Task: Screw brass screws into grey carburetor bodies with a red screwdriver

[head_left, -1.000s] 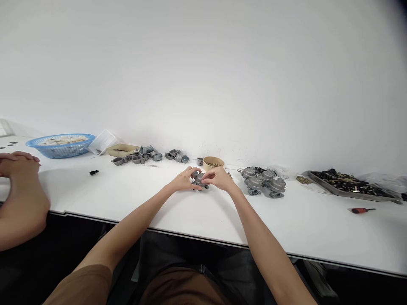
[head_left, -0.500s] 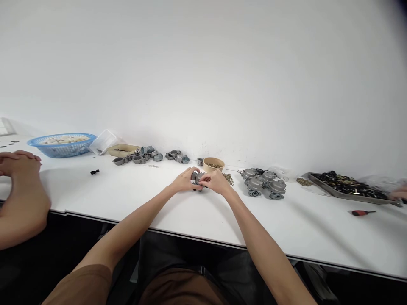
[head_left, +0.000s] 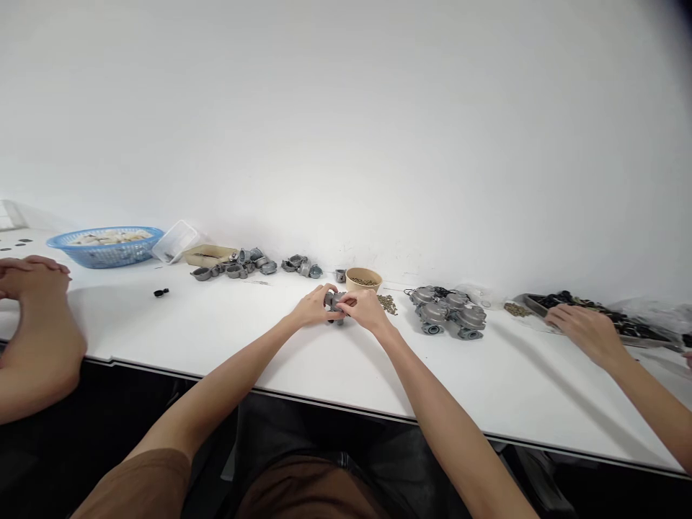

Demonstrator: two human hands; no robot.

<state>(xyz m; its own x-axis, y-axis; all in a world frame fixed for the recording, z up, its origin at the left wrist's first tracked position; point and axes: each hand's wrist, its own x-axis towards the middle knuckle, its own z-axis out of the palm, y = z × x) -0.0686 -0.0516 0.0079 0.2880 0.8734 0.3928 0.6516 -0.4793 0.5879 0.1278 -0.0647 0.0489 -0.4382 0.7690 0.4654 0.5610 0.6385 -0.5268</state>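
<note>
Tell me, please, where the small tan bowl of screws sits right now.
The tan bowl sits mid-table near the wall, just behind the right hand, with the grey metal housings to its right.

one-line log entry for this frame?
left hand: holds metal part | right hand: on same part | bowl: behind hands

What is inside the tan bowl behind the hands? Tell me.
The tan bowl holds small brownish pieces, too small to identify; its near wall hides how deep they go. More of them lie loose on the table beside it.

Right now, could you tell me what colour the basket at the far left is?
The basket is blue, seen in the head view.
</note>
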